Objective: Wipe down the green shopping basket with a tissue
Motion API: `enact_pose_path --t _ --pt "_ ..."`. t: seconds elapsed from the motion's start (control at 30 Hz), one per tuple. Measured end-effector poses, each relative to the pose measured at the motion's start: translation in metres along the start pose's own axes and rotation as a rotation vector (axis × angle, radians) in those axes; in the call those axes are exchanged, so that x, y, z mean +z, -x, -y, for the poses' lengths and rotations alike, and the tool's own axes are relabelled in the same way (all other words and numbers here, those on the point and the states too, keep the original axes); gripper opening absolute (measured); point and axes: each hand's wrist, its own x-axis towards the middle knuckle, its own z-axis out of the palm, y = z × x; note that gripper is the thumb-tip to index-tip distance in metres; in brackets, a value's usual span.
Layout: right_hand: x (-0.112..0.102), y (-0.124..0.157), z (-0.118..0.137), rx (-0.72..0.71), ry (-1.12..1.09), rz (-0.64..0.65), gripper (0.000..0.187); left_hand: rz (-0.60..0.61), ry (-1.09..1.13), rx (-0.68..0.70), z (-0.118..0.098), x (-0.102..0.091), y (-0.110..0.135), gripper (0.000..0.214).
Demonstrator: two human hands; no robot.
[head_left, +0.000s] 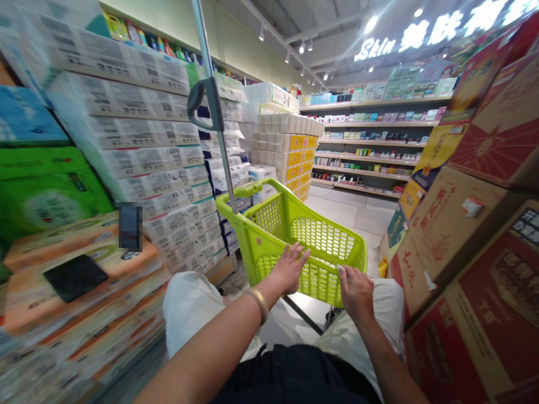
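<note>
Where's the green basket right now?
In the head view the green basket sits centre, in the aisle, left hand and right hand against its near wall, between tissue packs on the left and cardboard boxes on the right.

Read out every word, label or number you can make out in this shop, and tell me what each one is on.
"Skin": lit white sign under the ceiling; the characters after it are too blurred to read.
Cardboard boxes, right: printed characters, too blurred to read.
White stacked packs, left: barcode labels, too small to read.
Green basket: no text.
</note>
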Motion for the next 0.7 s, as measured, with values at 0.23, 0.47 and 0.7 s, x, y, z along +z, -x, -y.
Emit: enact_pose_path --t 0.23,0.47,0.7 --pt "-0.001 -0.007 -0.01 0.008 0.048 -0.041 0.051 0.035 -0.044 0.046 -0.002 0.001 -0.024 0.098" --pt "0.002 -0.003 -0.003 0.007 0.042 -0.126 0.047 0.022 -0.071 0.04 0.002 -0.001 -0.038 0.094" --pt "0.026 0.009 0.034 -0.127 -0.197 -0.097 0.035 0.043 -0.11 -0.171 0.028 -0.006 -0.038 0.086"
